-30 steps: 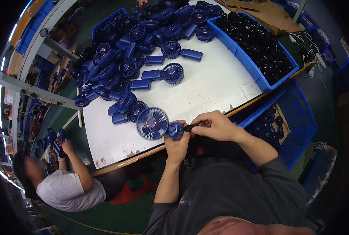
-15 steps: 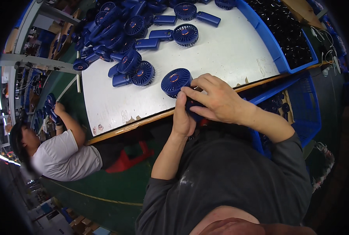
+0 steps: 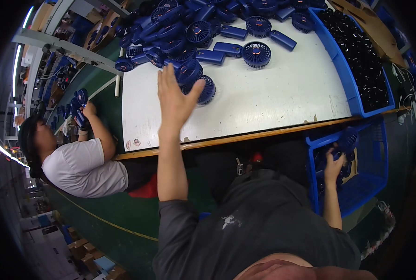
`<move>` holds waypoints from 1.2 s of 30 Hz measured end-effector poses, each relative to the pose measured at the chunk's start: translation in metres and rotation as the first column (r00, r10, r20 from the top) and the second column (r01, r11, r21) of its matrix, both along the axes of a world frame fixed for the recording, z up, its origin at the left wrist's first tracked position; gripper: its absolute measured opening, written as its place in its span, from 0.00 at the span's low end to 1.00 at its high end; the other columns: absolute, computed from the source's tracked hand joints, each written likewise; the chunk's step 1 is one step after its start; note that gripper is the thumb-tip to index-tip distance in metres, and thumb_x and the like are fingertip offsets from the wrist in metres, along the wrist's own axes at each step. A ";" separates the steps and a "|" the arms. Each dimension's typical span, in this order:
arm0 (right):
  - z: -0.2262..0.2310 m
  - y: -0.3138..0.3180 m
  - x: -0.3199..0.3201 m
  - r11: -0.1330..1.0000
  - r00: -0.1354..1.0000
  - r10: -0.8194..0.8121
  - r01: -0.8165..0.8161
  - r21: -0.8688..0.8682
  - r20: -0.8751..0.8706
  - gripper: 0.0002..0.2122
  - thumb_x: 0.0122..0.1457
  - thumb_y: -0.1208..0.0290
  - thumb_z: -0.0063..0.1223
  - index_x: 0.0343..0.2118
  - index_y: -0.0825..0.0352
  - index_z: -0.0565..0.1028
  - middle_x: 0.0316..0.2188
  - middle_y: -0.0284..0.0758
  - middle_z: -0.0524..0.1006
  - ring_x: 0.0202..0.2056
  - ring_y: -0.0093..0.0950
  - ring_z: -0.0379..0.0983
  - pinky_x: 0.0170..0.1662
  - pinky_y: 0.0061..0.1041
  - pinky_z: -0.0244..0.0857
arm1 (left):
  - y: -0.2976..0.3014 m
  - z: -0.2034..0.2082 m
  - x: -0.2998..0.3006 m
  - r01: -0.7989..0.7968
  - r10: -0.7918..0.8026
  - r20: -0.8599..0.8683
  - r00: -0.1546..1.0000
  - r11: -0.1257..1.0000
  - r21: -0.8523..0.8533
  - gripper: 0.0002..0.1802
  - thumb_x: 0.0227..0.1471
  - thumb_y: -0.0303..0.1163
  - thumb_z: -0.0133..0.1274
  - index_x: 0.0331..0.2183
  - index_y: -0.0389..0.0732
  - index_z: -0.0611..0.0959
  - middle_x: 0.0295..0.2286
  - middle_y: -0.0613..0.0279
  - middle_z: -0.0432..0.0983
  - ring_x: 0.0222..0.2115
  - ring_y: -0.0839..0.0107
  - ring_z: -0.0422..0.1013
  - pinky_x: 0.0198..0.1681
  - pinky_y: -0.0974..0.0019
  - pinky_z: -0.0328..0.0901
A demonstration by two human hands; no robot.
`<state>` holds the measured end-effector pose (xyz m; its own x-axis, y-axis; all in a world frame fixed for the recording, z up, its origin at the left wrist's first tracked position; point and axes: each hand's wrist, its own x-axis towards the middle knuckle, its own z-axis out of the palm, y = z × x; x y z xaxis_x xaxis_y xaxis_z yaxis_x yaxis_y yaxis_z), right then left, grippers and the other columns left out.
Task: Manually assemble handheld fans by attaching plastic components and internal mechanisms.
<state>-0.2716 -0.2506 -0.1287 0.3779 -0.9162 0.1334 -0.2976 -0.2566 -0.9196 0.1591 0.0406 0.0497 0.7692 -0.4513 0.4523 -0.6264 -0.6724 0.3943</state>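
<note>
My left hand [image 3: 176,103] is stretched over the white table with its fingers spread and nothing in them. Just beyond it lie a dark blue handheld fan [image 3: 189,71] and another round fan head [image 3: 207,89], partly behind the thumb and fingers. At the right, below table height, my right hand [image 3: 334,166] is closed on a handheld fan [image 3: 347,141] inside a blue plastic crate [image 3: 375,165]. The round head of that fan points up and away from me; its handle is mostly hidden by the hand. More dark fans lie beneath in the crate.
A heap of blue fans [image 3: 170,30] covers the table's far left, with several lying apart near the middle. A blue tray [image 3: 343,88] of small glossy black parts stands on the right. A co-worker in a white shirt [image 3: 86,168] handles a fan at the left.
My hands have parted from the fan they both held. The right carried a fan down into the crate; the left reached out toward the heap. The view has shifted left.
</note>
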 end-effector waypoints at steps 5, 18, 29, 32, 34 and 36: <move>-0.109 -0.055 -0.115 0.991 0.719 -0.060 0.128 0.047 -0.693 0.25 0.55 0.69 0.57 0.53 0.78 0.68 0.49 0.55 0.74 0.53 0.48 0.70 0.58 0.34 0.61 | -0.003 -0.008 0.035 0.022 -0.001 -0.214 0.977 0.995 0.096 0.53 0.43 0.54 0.65 0.60 0.28 0.63 0.55 0.34 0.64 0.56 0.43 0.61 0.62 0.49 0.53; 0.130 0.077 0.125 0.653 0.824 0.524 -0.552 -0.518 -0.218 0.38 0.47 0.77 0.66 0.61 0.72 0.59 0.59 0.50 0.61 0.59 0.48 0.61 0.60 0.40 0.59 | -0.071 -0.020 -0.149 -0.563 -0.954 -0.269 -0.133 0.296 -0.772 0.36 0.61 0.55 0.48 0.59 0.38 0.66 0.50 0.59 0.72 0.53 0.65 0.68 0.62 0.55 0.57; 0.161 0.092 0.156 0.315 0.402 0.876 -0.896 -0.314 -0.267 0.22 0.54 0.67 0.62 0.46 0.74 0.69 0.36 0.51 0.75 0.37 0.48 0.76 0.39 0.37 0.72 | -0.073 -0.096 -0.140 -0.535 -0.931 -0.189 -0.313 0.337 -0.775 0.46 0.57 0.70 0.36 0.56 0.37 0.68 0.49 0.43 0.72 0.52 0.50 0.69 0.56 0.49 0.65; 0.191 0.069 0.169 0.364 0.409 0.733 -0.911 -0.194 -0.543 0.20 0.58 0.58 0.56 0.40 0.75 0.71 0.33 0.53 0.76 0.35 0.50 0.76 0.38 0.40 0.72 | -0.087 -0.055 -0.169 -0.424 -0.923 -0.007 -0.386 0.184 -0.886 0.56 0.53 0.70 0.45 0.66 0.39 0.50 0.65 0.42 0.45 0.66 0.47 0.46 0.67 0.44 0.45; 0.214 0.029 0.182 0.197 0.176 0.854 -0.980 -0.008 -0.489 0.19 0.58 0.60 0.57 0.43 0.73 0.74 0.37 0.49 0.78 0.37 0.46 0.76 0.38 0.38 0.72 | -0.096 -0.049 -0.180 -0.492 -0.935 -0.178 -0.307 0.316 -0.811 0.44 0.55 0.48 0.59 0.63 0.36 0.59 0.63 0.43 0.54 0.63 0.49 0.54 0.66 0.48 0.51; 0.253 -0.023 0.193 0.182 -0.034 0.854 -0.915 0.360 -0.518 0.14 0.59 0.64 0.55 0.39 0.71 0.77 0.32 0.45 0.80 0.35 0.41 0.78 0.40 0.35 0.71 | -0.096 -0.043 -0.177 -0.474 -0.921 -0.302 -0.246 0.386 -0.792 0.35 0.52 0.34 0.61 0.58 0.35 0.66 0.57 0.44 0.63 0.59 0.50 0.61 0.61 0.47 0.60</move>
